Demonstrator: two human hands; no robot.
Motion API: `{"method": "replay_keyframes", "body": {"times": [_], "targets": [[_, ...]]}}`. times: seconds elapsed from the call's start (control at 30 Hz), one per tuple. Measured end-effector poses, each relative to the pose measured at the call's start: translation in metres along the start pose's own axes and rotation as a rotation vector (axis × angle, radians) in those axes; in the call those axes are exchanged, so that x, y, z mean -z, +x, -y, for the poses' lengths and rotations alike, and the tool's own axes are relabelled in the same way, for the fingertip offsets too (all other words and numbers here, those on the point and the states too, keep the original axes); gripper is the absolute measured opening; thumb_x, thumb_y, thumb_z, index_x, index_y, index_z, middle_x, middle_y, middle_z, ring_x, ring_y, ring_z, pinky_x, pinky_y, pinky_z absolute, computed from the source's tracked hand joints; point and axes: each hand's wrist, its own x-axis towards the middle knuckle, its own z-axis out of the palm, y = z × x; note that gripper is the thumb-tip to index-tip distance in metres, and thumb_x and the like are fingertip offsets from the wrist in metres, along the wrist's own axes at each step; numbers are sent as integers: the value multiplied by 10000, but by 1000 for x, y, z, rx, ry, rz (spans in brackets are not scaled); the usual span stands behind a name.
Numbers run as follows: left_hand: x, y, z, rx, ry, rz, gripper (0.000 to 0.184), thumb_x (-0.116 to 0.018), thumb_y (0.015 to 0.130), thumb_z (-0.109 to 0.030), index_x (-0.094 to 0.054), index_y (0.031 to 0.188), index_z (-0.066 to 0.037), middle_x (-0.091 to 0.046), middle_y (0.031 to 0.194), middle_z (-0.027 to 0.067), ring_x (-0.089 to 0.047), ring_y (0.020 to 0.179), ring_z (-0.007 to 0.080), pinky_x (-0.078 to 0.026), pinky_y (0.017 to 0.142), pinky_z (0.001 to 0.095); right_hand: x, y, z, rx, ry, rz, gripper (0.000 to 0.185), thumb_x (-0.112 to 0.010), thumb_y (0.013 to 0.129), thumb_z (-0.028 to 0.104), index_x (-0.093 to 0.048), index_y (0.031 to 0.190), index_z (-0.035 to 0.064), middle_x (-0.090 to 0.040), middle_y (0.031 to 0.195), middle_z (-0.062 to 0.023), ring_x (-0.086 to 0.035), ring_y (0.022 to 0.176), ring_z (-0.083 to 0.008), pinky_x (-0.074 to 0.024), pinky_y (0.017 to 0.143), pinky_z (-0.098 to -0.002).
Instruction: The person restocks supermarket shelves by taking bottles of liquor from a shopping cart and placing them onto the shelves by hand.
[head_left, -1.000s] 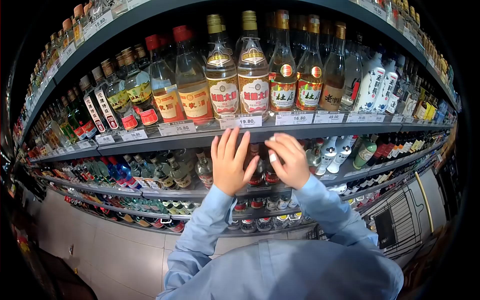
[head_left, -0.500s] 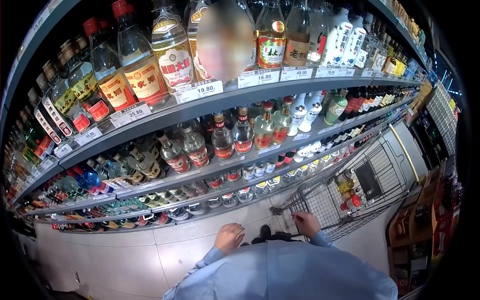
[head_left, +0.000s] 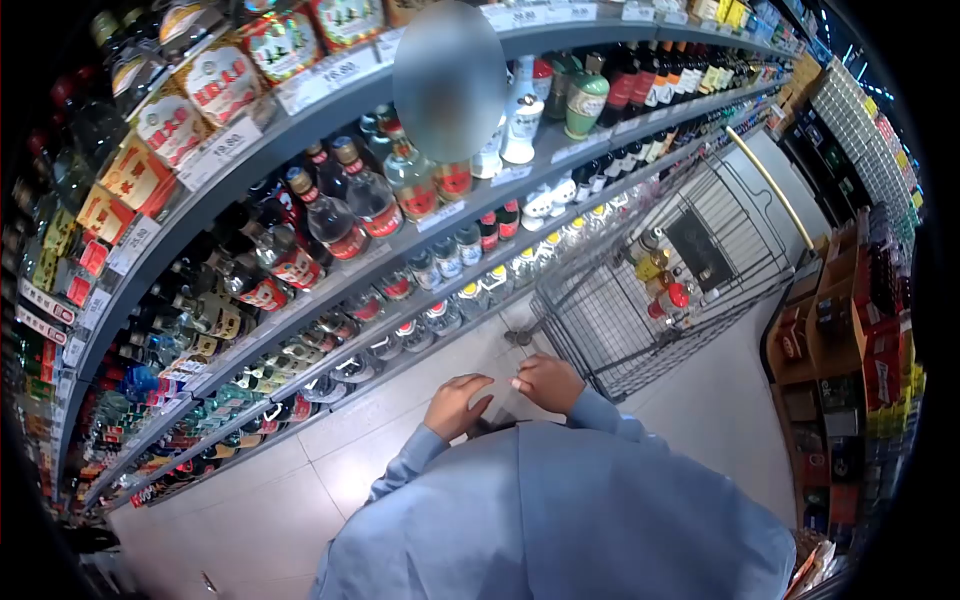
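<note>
My left hand (head_left: 458,405) is held in front of my body, empty, with its thumb apart from the fingers. Close by on the right, my right hand (head_left: 548,383) has its fingers curled in, and nothing shows in it. A small gap separates the two hands. Just beyond the right hand stands a wire shopping cart (head_left: 610,350). Inside it lie a bottle with yellow contents (head_left: 652,266) and a red-capped container (head_left: 674,296).
A curved shelf unit (head_left: 330,100) runs along the left and front, filled with liquor bottles (head_left: 370,195) above price tags (head_left: 222,152). On the right is a wooden display rack (head_left: 790,370) with packaged goods. Pale floor tiles (head_left: 290,490) lie below.
The view has turned rightward and down, so the shelves appear shifted left. My hands have come closer together, and the left thumb now shows apart from its fingers.
</note>
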Motion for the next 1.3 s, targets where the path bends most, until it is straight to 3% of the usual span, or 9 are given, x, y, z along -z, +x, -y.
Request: {"method": "replay_keyframes", "body": {"times": [0.3,0.47,0.7,0.93,1.03,1.07,1.13,1.2,1.3], "targets": [[-79,87,-54,17,-7,70,229,-616,776,-132,-609,992,-56,-617,987,132,-588,911,303,-463,796,348,42,-101,-99,-45,140,-66,286,-587,800,243,-596,606,33,-569,682,-71,-557,706,-273,-457,661,-359],[-143,176,-136,-31,-99,-20,247,-610,784,-126,-603,1019,-51,-608,1008,139,-574,945,307,-452,817,349,91,-145,-174,6,215,-61,161,-605,766,221,-607,802,64,-581,768,-87,-565,764,-291,-456,703,-391],[-201,206,-167,-45,-49,-20,242,-597,780,-153,-602,1003,-60,-590,1025,143,-554,937,328,-438,830,375,121,-171,-255,-125,130,119,272,-598,764,231,-568,997,93,-591,924,-154,-558,864,-347,-447,774,-411],[-197,162,-134,214,2,-5,254,-597,786,-178,-601,1006,-51,-601,1020,152,-552,960,335,-421,870,382,116,-155,-290,-212,169,177,305,-579,783,271,-573,1029,91,-585,973,-183,-544,914,-364,-440,805,-422],[-207,151,-105,288,-34,-39,387,-617,774,-212,-542,1110,-34,-546,1118,198,-515,1036,357,-391,922,387,113,-154,-300,-258,180,165,291,-585,784,273,-589,1009,88,-587,960,-189,-546,906,-369,-440,802,-424],[-217,147,-87,368,27,-106,581,-627,770,-285,-425,1208,40,-449,1222,264,-459,1116,379,-353,967,376,111,-155,-306,-290,183,171,286,-587,783,271,-591,1003,89,-588,958,-189,-546,906,-371,-441,802,-423],[-260,132,-13,614,-148,-179,671,-622,769,-335,-364,1222,89,-407,1252,288,-440,1144,372,-343,974,356,97,-160,-323,-370,170,140,283,-576,790,299,-601,992,103,-599,940,-168,-558,890,-362,-448,791,-436],[-261,140,8,861,-287,-120,817,-602,770,-417,-274,1256,151,-373,1280,307,-420,1180,330,-323,981,313,88,-169,-334,-555,-22,369,335,-517,818,357,-602,1029,111,-580,1045,-155,-548,972,-333,-424,851,-452],[-284,153,60,795,-661,62,853,-610,762,-420,-237,1286,141,-378,1279,295,-425,1173,317,-318,980,301,74,-184,-333,-785,-283,646,444,-382,856,475,-554,1132,172,-515,1207,-108,-468,1132,-308,-323,913,-588]]}}
